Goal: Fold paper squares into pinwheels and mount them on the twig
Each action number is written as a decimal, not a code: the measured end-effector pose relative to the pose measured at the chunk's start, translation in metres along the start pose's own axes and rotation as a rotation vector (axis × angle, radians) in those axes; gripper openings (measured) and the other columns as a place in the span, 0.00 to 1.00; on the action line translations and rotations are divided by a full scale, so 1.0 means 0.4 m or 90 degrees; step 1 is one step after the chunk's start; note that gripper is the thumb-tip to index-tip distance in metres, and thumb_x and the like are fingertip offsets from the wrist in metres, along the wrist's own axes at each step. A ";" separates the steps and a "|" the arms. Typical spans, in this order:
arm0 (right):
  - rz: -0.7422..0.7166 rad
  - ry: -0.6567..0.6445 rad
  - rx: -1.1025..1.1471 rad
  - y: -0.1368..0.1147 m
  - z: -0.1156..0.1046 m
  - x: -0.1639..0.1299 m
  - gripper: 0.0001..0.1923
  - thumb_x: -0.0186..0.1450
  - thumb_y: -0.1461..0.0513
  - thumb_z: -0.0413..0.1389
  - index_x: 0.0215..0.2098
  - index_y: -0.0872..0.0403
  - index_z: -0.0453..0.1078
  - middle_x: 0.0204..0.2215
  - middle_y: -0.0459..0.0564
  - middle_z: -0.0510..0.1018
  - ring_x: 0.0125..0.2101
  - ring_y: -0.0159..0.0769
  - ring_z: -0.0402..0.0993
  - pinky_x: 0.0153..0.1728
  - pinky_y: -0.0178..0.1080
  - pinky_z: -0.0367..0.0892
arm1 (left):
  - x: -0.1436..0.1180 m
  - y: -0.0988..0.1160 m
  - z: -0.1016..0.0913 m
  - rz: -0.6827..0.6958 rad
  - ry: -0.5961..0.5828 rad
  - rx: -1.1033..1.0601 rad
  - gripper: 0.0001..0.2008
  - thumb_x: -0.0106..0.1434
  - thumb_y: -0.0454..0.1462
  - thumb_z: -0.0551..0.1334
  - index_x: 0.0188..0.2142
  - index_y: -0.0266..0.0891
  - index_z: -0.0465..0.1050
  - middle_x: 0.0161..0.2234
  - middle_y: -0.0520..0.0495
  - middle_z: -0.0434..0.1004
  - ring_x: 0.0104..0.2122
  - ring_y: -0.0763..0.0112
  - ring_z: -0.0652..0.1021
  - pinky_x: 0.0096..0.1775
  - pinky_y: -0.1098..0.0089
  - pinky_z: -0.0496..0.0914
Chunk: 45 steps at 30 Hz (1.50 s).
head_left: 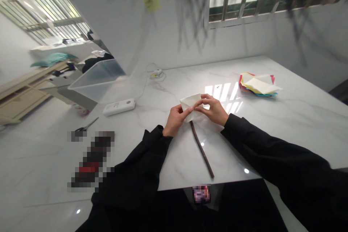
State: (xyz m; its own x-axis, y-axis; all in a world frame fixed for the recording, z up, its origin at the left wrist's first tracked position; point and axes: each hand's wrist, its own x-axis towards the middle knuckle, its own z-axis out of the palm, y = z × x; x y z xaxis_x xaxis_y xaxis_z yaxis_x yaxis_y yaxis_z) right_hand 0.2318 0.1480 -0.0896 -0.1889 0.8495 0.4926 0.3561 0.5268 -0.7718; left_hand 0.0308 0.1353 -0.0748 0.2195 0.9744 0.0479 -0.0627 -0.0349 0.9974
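Note:
Between my two hands is a small piece of white paper (190,100), creased and held up over the tabletop. My left hand (175,119) pinches its left lower edge, thumb on the near side. From the right, my right hand (214,110) grips the same paper, thumb and forefinger meeting close to my left thumb. A thin dark brown stick (202,150) lies on the white marbled table (285,141), its far end just under the paper. Whether the stick touches the paper I cannot tell.
At the back right lies a stack of coloured paper sheets (258,84). On the left are a white power strip-like device (119,107), a clear plastic bin (100,79), scissors (91,124) and a blurred-out dark object (94,159). A small white cable item (156,74) sits near the wall.

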 end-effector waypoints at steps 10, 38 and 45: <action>0.102 0.029 0.090 -0.045 0.014 -0.009 0.13 0.65 0.50 0.65 0.35 0.52 0.77 0.39 0.50 0.81 0.39 0.40 0.77 0.38 0.42 0.73 | 0.002 0.005 0.010 0.031 0.005 -0.020 0.23 0.55 0.49 0.77 0.43 0.34 0.83 0.41 0.42 0.86 0.38 0.61 0.81 0.43 0.65 0.72; 0.141 0.043 0.310 -0.049 0.029 -0.005 0.27 0.58 0.48 0.71 0.47 0.53 0.72 0.44 0.54 0.83 0.44 0.45 0.81 0.48 0.48 0.77 | -0.001 0.009 0.024 0.058 0.051 0.005 0.26 0.54 0.50 0.76 0.46 0.34 0.82 0.44 0.41 0.86 0.42 0.59 0.82 0.46 0.62 0.75; 0.168 -0.011 0.321 -0.050 0.018 -0.001 0.29 0.56 0.44 0.71 0.47 0.53 0.75 0.45 0.53 0.85 0.47 0.47 0.81 0.49 0.48 0.77 | 0.003 0.010 0.019 0.054 0.058 0.017 0.25 0.53 0.49 0.77 0.43 0.34 0.82 0.40 0.42 0.86 0.39 0.59 0.81 0.43 0.63 0.74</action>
State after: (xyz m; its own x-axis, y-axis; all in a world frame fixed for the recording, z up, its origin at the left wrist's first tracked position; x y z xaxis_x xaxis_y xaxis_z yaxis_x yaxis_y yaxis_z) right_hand 0.2182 0.1372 -0.0773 -0.1687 0.9526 0.2531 -0.0873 0.2413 -0.9665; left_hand 0.0382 0.1346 -0.0702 0.1251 0.9839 0.1278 -0.0516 -0.1222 0.9912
